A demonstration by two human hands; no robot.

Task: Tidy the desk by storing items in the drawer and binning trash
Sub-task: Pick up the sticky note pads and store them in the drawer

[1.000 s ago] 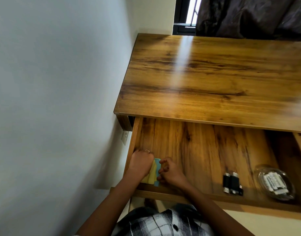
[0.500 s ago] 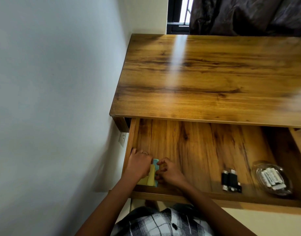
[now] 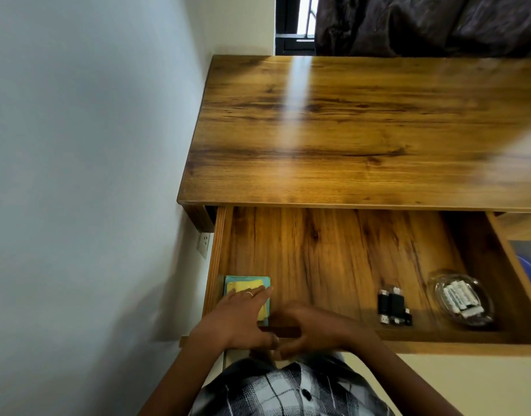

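- While the drawer point(image 3: 348, 259) stands pulled out from under the counter point(image 3: 348, 130), a stack of sticky notes point(image 3: 259, 282), yellow on teal, lies flat in its near left corner, tight against the left wall.
- The left hand point(image 3: 243, 313) lies over the near part of that stack, fingers straight and flat on the paper, a ring on one finger; its grip is slack and curls round nothing.
- The right hand point(image 3: 312, 328) sits just beside the left one, over the drawer's front edge, fingers bent inward; whether its grip holds anything cannot be told.
- Near the drawer's front edge, toward the right, black USB sticks point(image 3: 393, 307) lie side by side on the drawer floor.
- Just right of them, in the near right corner, stands a clear glass dish point(image 3: 438, 288) holding white batteries point(image 3: 462, 300).
- The counter top shows bare wood with a streak of light across it.
- A white wall point(image 3: 93, 175) runs along the counter's left edge, with a socket point(image 3: 204, 243) just below the counter's near left corner.
- A plaid shirt point(image 3: 288, 391) fills the lower edge of the view.
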